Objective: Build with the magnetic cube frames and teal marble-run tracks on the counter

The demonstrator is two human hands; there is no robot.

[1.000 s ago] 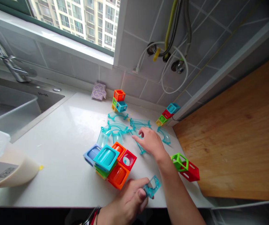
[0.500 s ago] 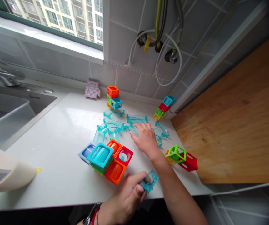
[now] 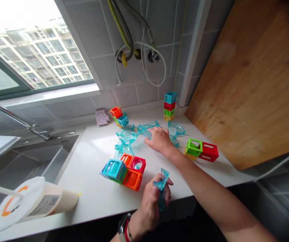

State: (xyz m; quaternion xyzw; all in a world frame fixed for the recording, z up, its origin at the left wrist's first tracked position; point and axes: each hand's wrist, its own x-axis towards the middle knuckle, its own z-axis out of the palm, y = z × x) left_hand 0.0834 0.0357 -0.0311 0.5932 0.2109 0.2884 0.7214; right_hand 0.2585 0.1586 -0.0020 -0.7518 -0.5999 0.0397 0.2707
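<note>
White stone counter [image 3: 91,161] runs from a steel sink [image 3: 33,161] and its tap [image 3: 20,122] on the left to a big wooden board [image 3: 247,84] leaning against the wall on the right. A lidded cup [image 3: 46,203] with a straw lies on its side at the near left edge. Back by the tiled wall sit a folded paper [image 3: 102,117], a small block pile [image 3: 119,116] in orange, teal and green, and a four-high stack of blocks [image 3: 170,106] in the corner under the hoses [image 3: 126,37].

Nearer the person, a block cluster [image 3: 124,169] of teal, orange and red cubes stands between the two hands, just left of the right forearm. A green block [image 3: 193,148] and a red block [image 3: 209,152] lie touching each other on the forearm's other side, close to the board.

Clear teal curved track pieces [image 3: 125,139] are scattered mid-counter behind the cluster. The right hand [image 3: 160,139] rests palm down among them, fingertips on one piece; from here I cannot tell whether it pinches it or only presses. The left hand [image 3: 151,201] hovers at the counter's front edge, fingers and thumb closed round another clear teal track piece [image 3: 162,181], held upright and tilted, just beside the cluster and well short of the right hand.
</note>
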